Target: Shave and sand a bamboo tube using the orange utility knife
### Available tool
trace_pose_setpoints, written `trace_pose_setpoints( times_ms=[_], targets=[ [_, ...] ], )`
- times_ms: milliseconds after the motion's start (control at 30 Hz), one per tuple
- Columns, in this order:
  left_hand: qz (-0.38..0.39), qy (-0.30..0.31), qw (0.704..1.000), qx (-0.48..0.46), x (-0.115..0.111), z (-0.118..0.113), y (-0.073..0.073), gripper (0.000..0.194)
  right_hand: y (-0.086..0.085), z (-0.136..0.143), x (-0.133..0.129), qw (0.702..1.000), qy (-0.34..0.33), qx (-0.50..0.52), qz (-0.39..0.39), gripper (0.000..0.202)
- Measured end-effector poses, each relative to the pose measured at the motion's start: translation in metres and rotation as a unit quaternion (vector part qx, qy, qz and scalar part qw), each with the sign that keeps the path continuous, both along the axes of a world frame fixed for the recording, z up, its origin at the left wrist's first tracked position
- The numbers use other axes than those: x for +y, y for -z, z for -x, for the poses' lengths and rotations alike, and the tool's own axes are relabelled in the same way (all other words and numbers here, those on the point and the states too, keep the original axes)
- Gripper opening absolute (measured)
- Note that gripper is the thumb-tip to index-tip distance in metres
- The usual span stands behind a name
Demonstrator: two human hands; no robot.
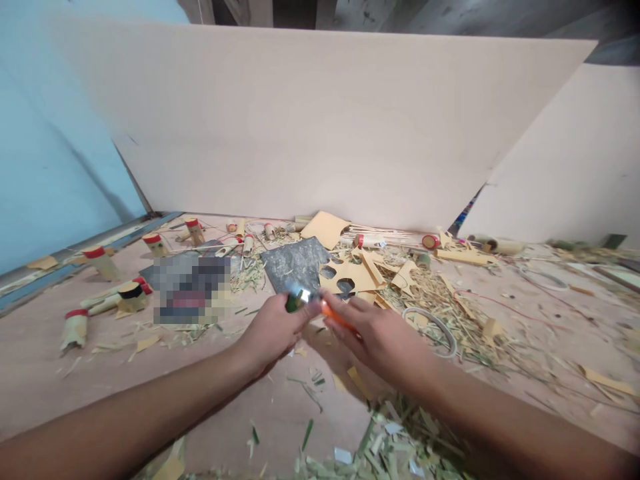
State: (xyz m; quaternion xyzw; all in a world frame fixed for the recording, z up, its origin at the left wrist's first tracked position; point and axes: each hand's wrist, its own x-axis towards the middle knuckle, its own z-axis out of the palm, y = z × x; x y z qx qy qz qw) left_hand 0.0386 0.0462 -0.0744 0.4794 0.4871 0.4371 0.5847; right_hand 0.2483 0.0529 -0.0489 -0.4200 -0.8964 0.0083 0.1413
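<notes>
Both hands meet in front of me above the floor. My left hand is closed around a small green piece that looks like bamboo, mostly covered by the fingers. My right hand grips an orange-handled cutter, its shiny metal end lying by the left thumb; fingers hide much of it. Just behind the hands lies a dark grey sheet. Next to that sheet is yellow card with round holes cut in it.
Red-rimmed bamboo tubes stand and lie at left. A white tape ring is near my right forearm. Bamboo shavings litter the front and right. A large pale board leans across the back, beside a blue wall.
</notes>
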Motion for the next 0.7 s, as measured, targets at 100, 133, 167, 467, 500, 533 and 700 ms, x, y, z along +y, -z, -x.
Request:
trace_pose_setpoints(
  times_ms=[100, 133, 167, 467, 500, 533, 700],
  targets=[
    [0.007, -0.009, 1.0, -0.011, 0.003, -0.001, 0.001, 0.058, -0.001, 0.003, -0.001, 0.998, 0.054, 0.017, -0.005, 0.053],
    [0.013, 0.001, 1.0, -0.011, 0.004, 0.0, 0.001, 0.058, -0.001, 0.003, 0.001, 0.998, 0.055, 0.02, -0.009, 0.053],
    [0.021, 0.016, 1.0, -0.009, 0.005, 0.002, 0.001, 0.059, 0.0, 0.002, 0.003, 0.998, 0.05, 0.024, -0.013, 0.052],
    [0.058, 0.101, 0.993, -0.034, 0.004, 0.012, -0.005, 0.064, 0.0, -0.008, 0.016, 0.996, -0.089, 0.028, 0.005, 0.051],
    [0.059, 0.097, 0.993, -0.036, 0.003, 0.012, -0.006, 0.065, 0.0, -0.008, 0.015, 0.995, -0.098, 0.024, 0.01, 0.051],
    [0.056, 0.09, 0.994, -0.036, 0.003, 0.012, -0.007, 0.066, -0.001, -0.008, 0.013, 0.994, -0.104, 0.019, 0.015, 0.051],
    [0.043, 0.039, 0.998, -0.001, 0.002, 0.006, -0.004, 0.063, 0.001, 0.001, 0.0, 0.999, -0.029, 0.022, 0.009, 0.052]
  ],
)
